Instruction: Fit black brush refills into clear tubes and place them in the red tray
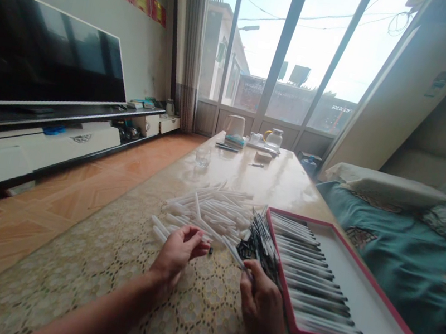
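Note:
My left hand (pixel 178 251) hovers over the lace tablecloth (pixel 114 268), fingers curled round a small dark piece at its fingertips. My right hand (pixel 263 303) pinches one end of a thin white tube (pixel 234 254) beside a heap of dark pen refills (pixel 262 241). A pile of white pen tubes (pixel 211 210) lies just beyond both hands. To the right, a shallow red-edged white box (pixel 368 320) holds a row of finished pens (pixel 311 277).
A long glossy table (pixel 288 183) carries a glass (pixel 203 156), a kettle (pixel 234 125) and a glass teapot (pixel 274 138) at its far end. A TV (pixel 41 53) on a low stand is at left. A teal sofa (pixel 411 259) is at right.

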### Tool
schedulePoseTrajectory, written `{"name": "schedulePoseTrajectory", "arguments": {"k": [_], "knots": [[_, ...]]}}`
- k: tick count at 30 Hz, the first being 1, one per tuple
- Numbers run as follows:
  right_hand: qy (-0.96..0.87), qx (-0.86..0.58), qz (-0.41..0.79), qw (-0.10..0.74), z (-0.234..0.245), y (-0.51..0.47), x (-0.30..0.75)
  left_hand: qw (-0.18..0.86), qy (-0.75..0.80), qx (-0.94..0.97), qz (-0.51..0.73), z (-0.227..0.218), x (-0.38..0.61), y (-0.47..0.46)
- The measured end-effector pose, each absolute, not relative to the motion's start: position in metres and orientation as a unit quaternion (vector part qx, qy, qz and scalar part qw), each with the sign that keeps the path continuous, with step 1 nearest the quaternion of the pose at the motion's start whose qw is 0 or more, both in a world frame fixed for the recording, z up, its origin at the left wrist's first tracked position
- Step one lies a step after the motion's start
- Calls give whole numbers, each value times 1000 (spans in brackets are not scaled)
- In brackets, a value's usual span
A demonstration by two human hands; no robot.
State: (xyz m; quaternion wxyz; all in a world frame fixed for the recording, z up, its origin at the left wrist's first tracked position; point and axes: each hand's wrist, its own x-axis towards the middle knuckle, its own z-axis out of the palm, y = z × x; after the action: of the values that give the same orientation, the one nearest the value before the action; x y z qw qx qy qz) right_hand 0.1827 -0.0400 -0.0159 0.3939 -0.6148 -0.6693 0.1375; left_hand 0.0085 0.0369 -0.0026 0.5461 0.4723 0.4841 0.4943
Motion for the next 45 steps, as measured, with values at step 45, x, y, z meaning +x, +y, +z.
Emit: {"name": "schedulePoseTrajectory", "arguments": {"k": [45], "knots": [[-784,-557,173,211,-10,-42,189,660,398,464,437,-17,9,-8]]}}
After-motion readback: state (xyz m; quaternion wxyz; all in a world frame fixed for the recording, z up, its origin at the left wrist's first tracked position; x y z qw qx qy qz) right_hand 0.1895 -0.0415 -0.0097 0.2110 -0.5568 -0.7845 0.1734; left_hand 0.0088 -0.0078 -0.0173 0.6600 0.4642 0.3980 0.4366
